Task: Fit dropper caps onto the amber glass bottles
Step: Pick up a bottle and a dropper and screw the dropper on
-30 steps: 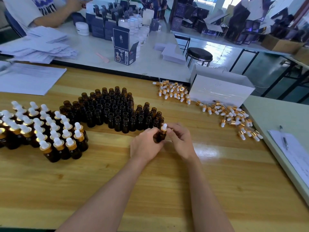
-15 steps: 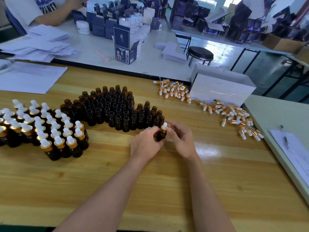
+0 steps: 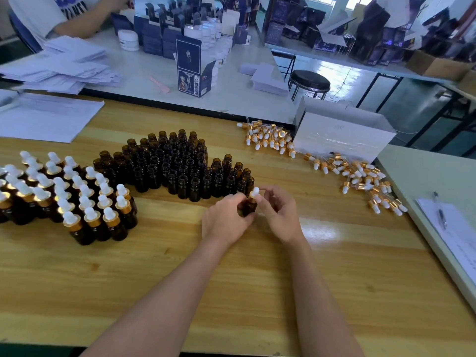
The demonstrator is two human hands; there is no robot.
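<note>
My left hand (image 3: 226, 220) grips an amber glass bottle (image 3: 247, 207) upright on the wooden table (image 3: 180, 266). My right hand (image 3: 278, 215) pinches the dropper cap (image 3: 254, 193), white bulb over gold collar, sitting on the bottle's neck. Behind them stands a cluster of several open amber bottles (image 3: 177, 166). At the left are several capped bottles (image 3: 64, 194) in rows. Loose dropper caps lie in two heaps, one at the back (image 3: 269, 139) and one at the right (image 3: 360, 179).
A white box (image 3: 342, 135) stands behind the cap heaps. White paper sheets (image 3: 43, 119) lie at the back left. A clipboard with a pen (image 3: 440, 215) lies on the grey table at the right. Another person (image 3: 64, 16) sits at the far table among dark cartons (image 3: 190, 70).
Both hands stay on the same bottle and cap; the right fingers have shifted slightly around the cap. The view has tilted a little.
</note>
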